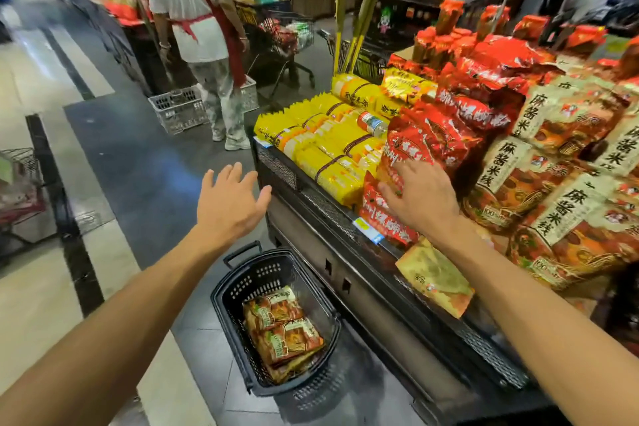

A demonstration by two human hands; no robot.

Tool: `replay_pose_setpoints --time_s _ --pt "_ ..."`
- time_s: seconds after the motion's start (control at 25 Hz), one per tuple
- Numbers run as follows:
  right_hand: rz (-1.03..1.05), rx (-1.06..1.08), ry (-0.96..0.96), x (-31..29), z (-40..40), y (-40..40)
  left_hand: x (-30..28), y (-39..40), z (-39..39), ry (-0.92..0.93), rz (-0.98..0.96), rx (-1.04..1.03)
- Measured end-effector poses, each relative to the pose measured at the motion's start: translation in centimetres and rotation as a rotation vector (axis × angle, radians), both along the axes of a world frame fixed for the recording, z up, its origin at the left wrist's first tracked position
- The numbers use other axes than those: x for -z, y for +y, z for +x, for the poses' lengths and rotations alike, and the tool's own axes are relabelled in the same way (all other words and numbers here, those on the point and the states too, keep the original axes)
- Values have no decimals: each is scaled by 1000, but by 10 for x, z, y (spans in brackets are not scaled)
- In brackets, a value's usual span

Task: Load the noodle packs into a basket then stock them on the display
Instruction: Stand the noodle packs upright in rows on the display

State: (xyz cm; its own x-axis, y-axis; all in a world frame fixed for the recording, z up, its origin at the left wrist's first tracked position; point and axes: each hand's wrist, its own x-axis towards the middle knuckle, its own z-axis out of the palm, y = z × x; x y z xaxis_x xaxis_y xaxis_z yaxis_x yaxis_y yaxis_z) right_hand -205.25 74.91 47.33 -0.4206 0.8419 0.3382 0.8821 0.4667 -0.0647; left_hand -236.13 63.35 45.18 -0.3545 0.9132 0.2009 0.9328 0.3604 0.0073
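A black plastic basket (238, 290) stands on the floor beside the display, with a few orange noodle packs (281, 332) lying in it. My right hand (420, 199) lies flat on a red noodle pack (411, 145) at the front of the display stand (332, 211), fingers spread over the pack. My left hand (230, 202) hovers open in the air left of the display, above the basket, holding nothing. Orange and beige noodle packs (553, 207) are piled on the display to the right of my right hand.
Yellow noodle bundles (332, 152) fill the display's left part. One beige pack (435, 278) juts over the front edge. A person in a red apron (197, 28) stands ahead beside a grey crate (178, 109) and a shopping cart (276, 41). Another cart (20, 183) is at left.
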Motion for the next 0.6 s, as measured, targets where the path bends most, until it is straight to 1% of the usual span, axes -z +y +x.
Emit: replay_pose_setpoints --time_s 0.12,0.28,0.44,0.6 --pt "-34 9 -44 16 -21 -12 9 -5 -20 -28 -27 17" --pt "-115 51 -79 41 -37 -36 35 -18 -37 -52 -108 40" --pt "-193 122 -132 65 -17 -49 54 -9 -33 -35 -146 90" --pt "-206 227 -124 78 25 -32 61 27 7 -41 -139 188"
